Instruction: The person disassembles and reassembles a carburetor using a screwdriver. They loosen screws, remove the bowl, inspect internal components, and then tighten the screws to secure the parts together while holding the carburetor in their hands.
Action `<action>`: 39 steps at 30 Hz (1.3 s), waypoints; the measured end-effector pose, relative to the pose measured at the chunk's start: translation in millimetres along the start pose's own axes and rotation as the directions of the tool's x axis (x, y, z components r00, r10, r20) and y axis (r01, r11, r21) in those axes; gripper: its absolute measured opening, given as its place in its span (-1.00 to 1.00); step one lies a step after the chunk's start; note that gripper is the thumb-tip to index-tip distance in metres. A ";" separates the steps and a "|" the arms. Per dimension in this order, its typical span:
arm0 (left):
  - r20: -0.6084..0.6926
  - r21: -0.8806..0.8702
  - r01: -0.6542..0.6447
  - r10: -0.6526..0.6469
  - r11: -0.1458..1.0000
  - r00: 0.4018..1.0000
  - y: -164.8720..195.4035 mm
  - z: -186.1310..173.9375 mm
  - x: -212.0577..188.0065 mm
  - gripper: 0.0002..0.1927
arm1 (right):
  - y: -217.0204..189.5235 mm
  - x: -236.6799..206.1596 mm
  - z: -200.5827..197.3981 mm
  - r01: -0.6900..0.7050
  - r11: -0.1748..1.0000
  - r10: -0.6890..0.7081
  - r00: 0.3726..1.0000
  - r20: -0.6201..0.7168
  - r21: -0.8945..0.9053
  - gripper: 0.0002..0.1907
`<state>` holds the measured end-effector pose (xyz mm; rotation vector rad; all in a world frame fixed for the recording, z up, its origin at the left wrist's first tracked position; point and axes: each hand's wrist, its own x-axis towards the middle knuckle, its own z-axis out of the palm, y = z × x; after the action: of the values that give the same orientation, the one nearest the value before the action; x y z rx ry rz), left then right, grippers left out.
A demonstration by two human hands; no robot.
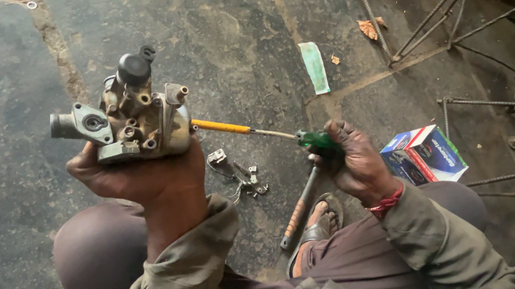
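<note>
Carburetor (130, 121): grimy grey metal, black cap on top, being held upright off the floor, inlet tube pointing left. Screwdriver (255, 131): green handle, yellow-sleeved shaft, lying nearly level, tip touching the carburetor's right side.

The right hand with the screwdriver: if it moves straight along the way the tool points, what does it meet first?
Most likely the carburetor in the left hand; the screwdriver held by the right hand already reaches its side.
</note>
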<state>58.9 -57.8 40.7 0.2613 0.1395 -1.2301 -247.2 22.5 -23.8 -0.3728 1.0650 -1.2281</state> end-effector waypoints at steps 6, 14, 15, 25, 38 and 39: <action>0.099 -0.009 0.003 -0.002 1.000 0.995 -0.4 -1.8 -0.5 -0.53 | -2.6 -1.0 -1.8 -0.006 1.000 0.005 0.999 0.046 0.016 -0.77; 0.070 -0.005 0.017 -0.017 1.000 0.997 0.4 -2.8 -1.4 -0.51 | -2.2 1.0 -3.2 -0.007 1.000 0.007 1.000 0.029 -0.015 -0.77; 0.068 -0.010 0.012 -0.012 1.000 0.998 0.6 -3.8 -1.4 -0.53 | -2.2 1.0 -3.3 -0.007 1.000 0.007 1.000 0.026 -0.010 -0.78; 0.127 0.007 -0.026 0.025 1.000 0.992 0.9 -17.4 1.8 -0.62 | -5.7 -2.0 -0.6 -0.014 1.000 0.015 1.000 0.027 -0.025 -0.80; 0.130 0.096 -0.041 0.028 0.995 0.991 -5.5 -0.4 -11.2 -0.49 | 5.8 -8.6 9.3 0.036 0.977 -0.037 0.999 -0.004 -0.211 -0.76; 0.169 0.086 -0.035 0.020 0.996 0.985 -7.8 -1.0 -13.7 -0.51 | 8.1 -10.8 10.6 0.038 0.960 -0.037 0.999 0.009 -0.276 -0.74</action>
<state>47.1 -47.5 42.1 0.2351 -0.0649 -1.2265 -233.4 31.9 -19.6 -0.6118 1.2347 -1.1123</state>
